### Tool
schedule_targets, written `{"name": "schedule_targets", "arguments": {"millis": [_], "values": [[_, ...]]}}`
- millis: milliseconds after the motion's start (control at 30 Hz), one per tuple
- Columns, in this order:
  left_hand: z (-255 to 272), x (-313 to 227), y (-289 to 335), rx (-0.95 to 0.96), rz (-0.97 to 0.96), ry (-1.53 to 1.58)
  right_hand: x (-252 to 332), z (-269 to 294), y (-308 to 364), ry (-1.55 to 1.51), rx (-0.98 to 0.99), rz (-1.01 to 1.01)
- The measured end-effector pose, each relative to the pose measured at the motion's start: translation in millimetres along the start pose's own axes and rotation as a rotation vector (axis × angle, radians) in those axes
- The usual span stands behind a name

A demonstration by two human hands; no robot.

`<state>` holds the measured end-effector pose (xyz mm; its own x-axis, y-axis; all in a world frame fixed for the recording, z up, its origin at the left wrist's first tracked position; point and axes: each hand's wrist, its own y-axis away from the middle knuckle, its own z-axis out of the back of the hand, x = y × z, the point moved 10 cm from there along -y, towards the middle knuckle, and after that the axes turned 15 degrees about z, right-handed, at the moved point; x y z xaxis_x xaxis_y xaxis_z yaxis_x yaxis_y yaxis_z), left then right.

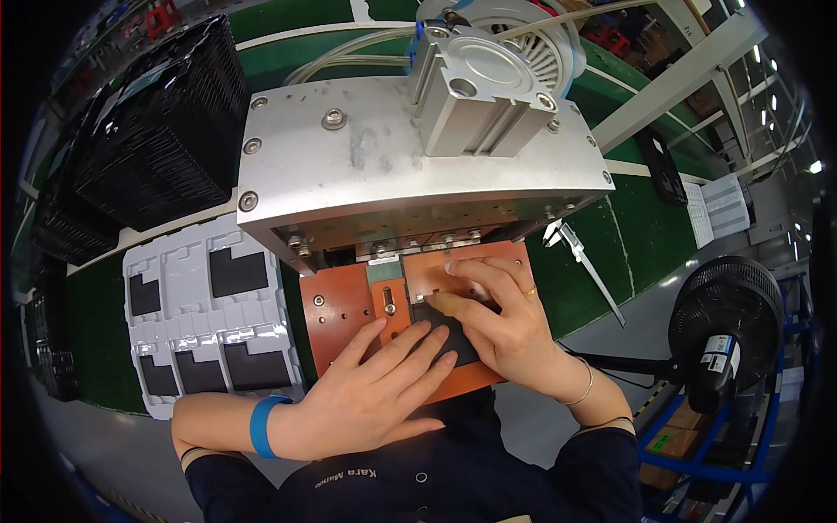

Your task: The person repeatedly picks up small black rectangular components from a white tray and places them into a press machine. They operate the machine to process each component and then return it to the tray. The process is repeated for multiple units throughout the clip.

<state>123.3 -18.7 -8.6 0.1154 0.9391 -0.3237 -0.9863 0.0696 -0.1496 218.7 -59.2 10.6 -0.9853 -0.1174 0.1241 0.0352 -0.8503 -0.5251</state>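
Note:
My left hand (377, 383) lies palm down with its fingers stretched, the tips resting on a dark grey flat piece (449, 336) on the orange fixture plate (331, 295). My right hand (506, 327) is over the plate's right side, its fingers bent and two fingertips apart near the upper edge of the dark piece. Nothing shows between those fingertips; the other fingertips are hidden. Left of the dark piece, a smaller orange block (390, 322) with a slot and screw is on the plate. My hands cover part of the dark piece.
Above the plate stands a metal press frame (375, 166) with a pneumatic cylinder (484, 91). A white tray (187, 331) holding several dark pieces is at left, with stacked black trays (166, 131) behind. Calipers (586, 266) lie right on the green bench; a black fan (728, 322) stands beyond.

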Motion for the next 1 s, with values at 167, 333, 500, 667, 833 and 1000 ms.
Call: {"name": "schedule_targets", "arguments": {"millis": [167, 333, 500, 667, 833, 1000], "values": [[-0.9, -0.2, 0.8, 0.0, -0.003, -0.005, 0.6, -3.8, -6.6, 0.012, 0.082, -0.009], [-1.0, 0.0, 0.1, 0.011, 0.003, -0.01, -4.3, -3.7, -3.3, -0.033, 0.031, -0.041], [-1.2, -0.9, 0.5, 0.006, -0.003, -0.02, 1.2, -3.0, -6.5, 0.021, 0.072, -0.005], [-0.5, 0.7, 1.0, 0.012, 0.014, 0.001, -0.3, -3.4, -5.1, 0.013, 0.036, -0.018], [0.6, 0.0, -0.3, 0.013, 0.012, 0.01, 3.0, -3.7, -7.1, 0.026, 0.102, 0.009], [-0.3, 1.0, -0.1, 0.016, 0.015, -0.022, -6.5, 10.6, 0.9, -0.03, -0.005, -0.088]]}}
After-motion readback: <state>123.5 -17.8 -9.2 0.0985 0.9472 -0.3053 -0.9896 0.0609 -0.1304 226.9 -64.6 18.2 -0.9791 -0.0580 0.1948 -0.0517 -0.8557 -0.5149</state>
